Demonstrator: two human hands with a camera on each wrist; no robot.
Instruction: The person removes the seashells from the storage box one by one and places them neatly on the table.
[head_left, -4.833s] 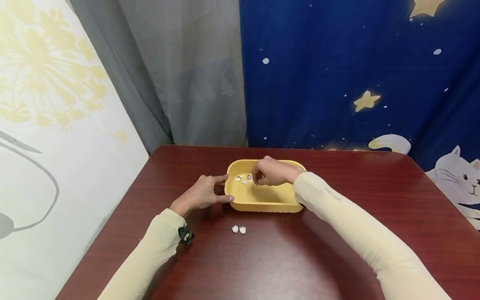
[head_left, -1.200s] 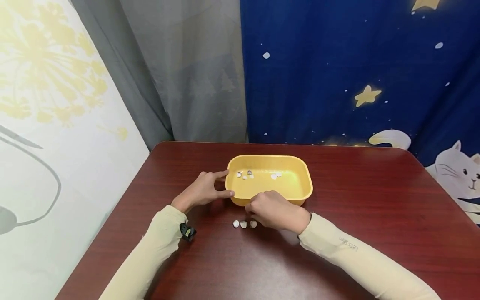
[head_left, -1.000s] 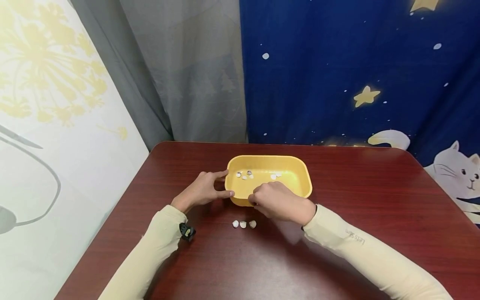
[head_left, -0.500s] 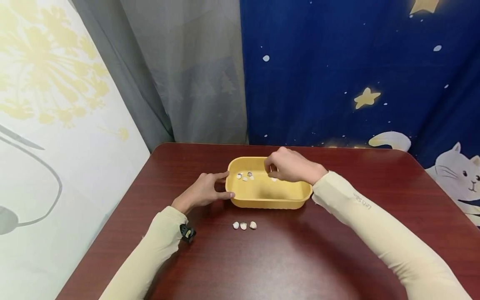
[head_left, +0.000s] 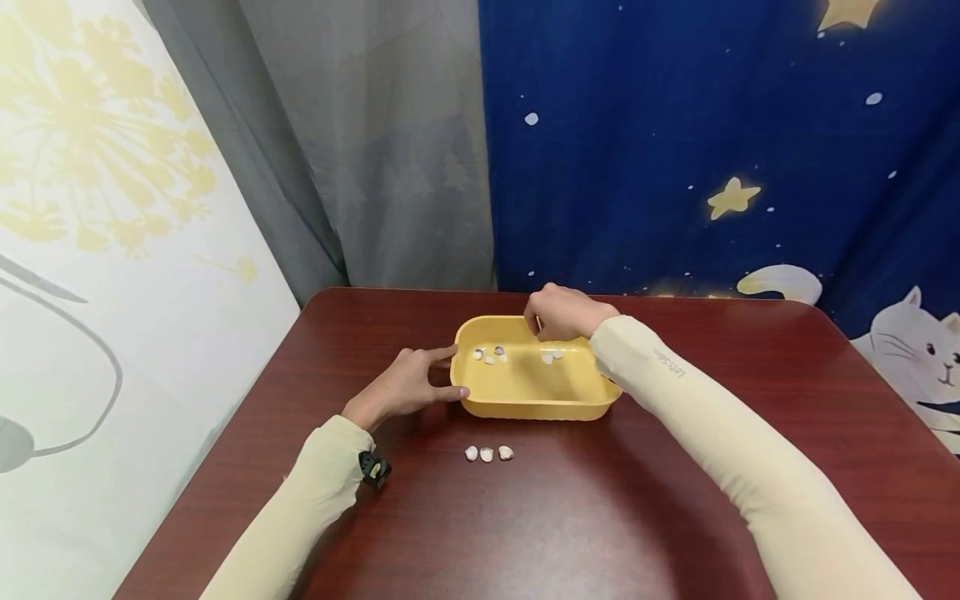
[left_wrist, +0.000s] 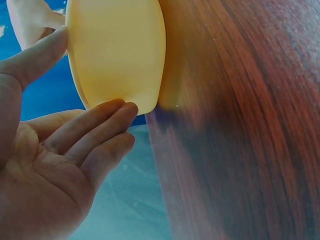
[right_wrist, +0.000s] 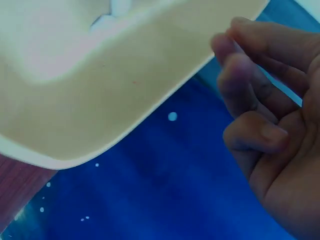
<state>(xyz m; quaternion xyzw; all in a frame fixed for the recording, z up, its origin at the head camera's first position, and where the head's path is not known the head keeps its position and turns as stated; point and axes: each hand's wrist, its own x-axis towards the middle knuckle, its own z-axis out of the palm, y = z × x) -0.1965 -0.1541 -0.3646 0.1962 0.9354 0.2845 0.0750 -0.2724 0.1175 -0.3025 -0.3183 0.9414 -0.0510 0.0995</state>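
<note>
A yellow plastic tub (head_left: 517, 386) stands on the table. Its left end lies against my left hand (head_left: 405, 385), whose thumb and extended fingers (left_wrist: 107, 122) touch the rim and outer wall. Over the tub's far rim is my right hand (head_left: 562, 313); in the right wrist view its fingers (right_wrist: 255, 132) are bent with the tips close together, and nothing shows between them. Inside the tub, several small white shells (head_left: 477, 354) lie at the left and a pair of shells (head_left: 552, 357) sits right of the middle. Three more shells (head_left: 487, 454) form a row on the table before the tub.
The dark red wooden table (head_left: 637, 517) extends around the tub. Behind it hang a grey curtain (head_left: 405, 167) and a blue starry curtain (head_left: 645, 167). A white patterned wall panel (head_left: 112, 292) borders the left side.
A third shell has joined the two on the table since the oldest frame. My right hand went from the tub's front to its far rim, shifting slightly left lately. My left hand stays.
</note>
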